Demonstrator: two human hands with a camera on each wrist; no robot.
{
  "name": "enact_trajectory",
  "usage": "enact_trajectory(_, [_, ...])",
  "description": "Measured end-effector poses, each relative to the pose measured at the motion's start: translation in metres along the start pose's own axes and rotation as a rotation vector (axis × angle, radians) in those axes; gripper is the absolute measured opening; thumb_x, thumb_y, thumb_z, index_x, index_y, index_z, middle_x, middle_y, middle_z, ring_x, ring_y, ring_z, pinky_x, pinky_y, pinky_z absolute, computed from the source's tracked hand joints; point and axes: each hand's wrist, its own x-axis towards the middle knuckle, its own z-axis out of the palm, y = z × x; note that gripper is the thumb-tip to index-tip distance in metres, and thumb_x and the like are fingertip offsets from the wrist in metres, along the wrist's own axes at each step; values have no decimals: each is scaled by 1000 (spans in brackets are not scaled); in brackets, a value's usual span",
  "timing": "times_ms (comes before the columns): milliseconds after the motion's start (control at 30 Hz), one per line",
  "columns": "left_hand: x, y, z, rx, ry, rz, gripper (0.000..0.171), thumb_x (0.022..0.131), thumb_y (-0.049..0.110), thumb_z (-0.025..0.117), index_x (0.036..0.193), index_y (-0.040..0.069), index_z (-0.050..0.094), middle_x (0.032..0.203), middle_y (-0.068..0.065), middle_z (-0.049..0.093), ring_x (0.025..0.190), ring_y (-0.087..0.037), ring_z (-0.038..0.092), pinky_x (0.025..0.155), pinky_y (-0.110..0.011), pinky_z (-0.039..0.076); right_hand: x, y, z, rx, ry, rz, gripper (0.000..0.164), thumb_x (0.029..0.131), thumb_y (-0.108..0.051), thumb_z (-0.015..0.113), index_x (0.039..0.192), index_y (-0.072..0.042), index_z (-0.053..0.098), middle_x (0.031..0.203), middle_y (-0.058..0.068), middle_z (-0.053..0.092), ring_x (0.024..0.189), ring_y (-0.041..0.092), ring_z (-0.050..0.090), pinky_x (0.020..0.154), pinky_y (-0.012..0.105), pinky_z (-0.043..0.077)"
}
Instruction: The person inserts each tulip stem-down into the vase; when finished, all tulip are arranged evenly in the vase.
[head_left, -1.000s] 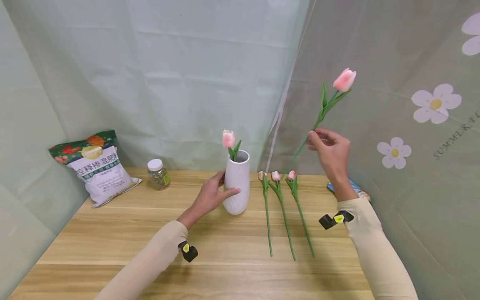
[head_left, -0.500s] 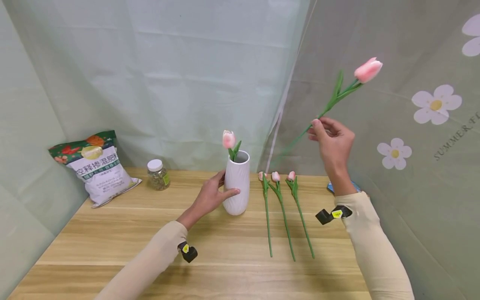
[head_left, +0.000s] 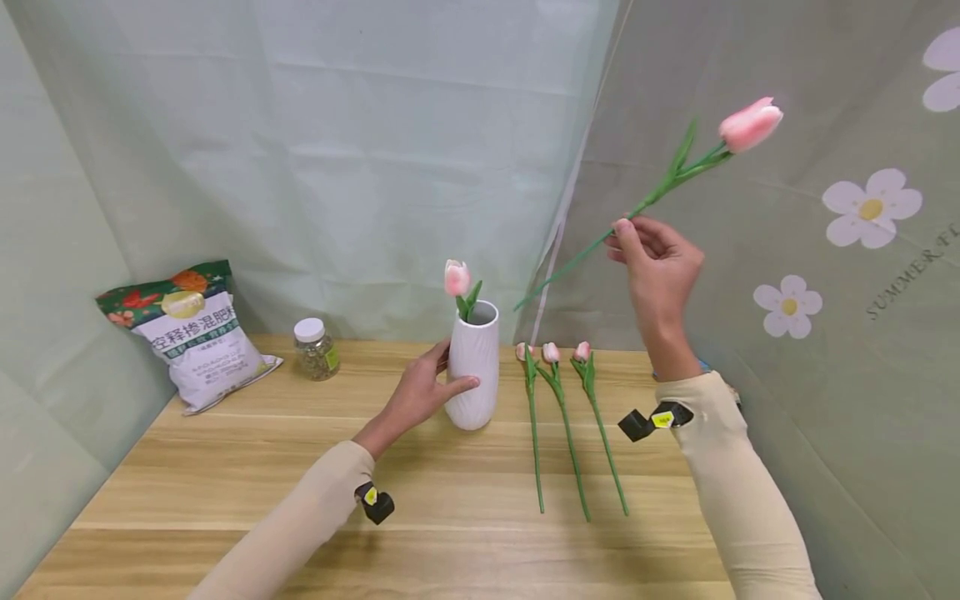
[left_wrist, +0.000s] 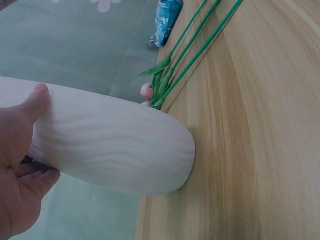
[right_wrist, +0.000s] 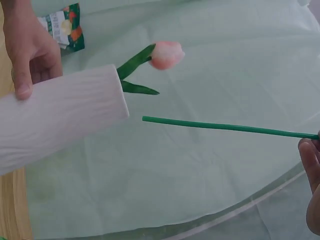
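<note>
We see a person's right hand (head_left: 660,267) pinching a pink tulip (head_left: 667,185) by its green stem, thumb against fingers, in the air above and to the right of a white vase (head_left: 474,375). The tulip's long axis slants: its closed bloom points up and to the right, and the bare stem end points down and to the left, near the vase's mouth but apart from it. The stem is slim, smooth and almost straight, with pointed leaves just below the smooth, egg-shaped bloom. The left hand (head_left: 420,392) grasps the vase, thumb across its front and fingers around its left side. The vase stands upright, a tall, rounded cylinder with wavy grooves and an open round mouth. One pale pink tulip (head_left: 458,279) rises from it, leaning to the left rim. Just right of the vase, three more tulips (head_left: 555,382) lie side by side on the wood-grained counter (head_left: 420,517), blooms toward the back and stems toward us, fanning slightly. On the left we find a clear jar (head_left: 318,354) with a white lid and a plump, printed bag (head_left: 206,350) propped against a creased, pale green cloth (head_left: 337,167).
</note>
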Motion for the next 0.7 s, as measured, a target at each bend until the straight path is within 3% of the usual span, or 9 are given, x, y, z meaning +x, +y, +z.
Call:
enact_trajectory(467, [0, 0, -1, 4, 2, 12, 80, 89, 31, 82, 151, -1, 43, 146, -22, 55, 135, -33, 55, 112, -43, 49, -8, 10, 18, 14, -25, 19, 9, 88, -3, 79, 91, 6, 77, 82, 10, 76, 71, 17, 75, 67, 28, 65])
enact_trajectory(700, [0, 0, -1, 13, 1, 8, 80, 89, 31, 82, 150, -2, 43, 146, -22, 55, 134, -33, 55, 112, -43, 49, -18, 22, 23, -12, -62, 15, 15, 89, -3, 78, 93, 10, 74, 82, 6, 76, 71, 15, 75, 66, 29, 65])
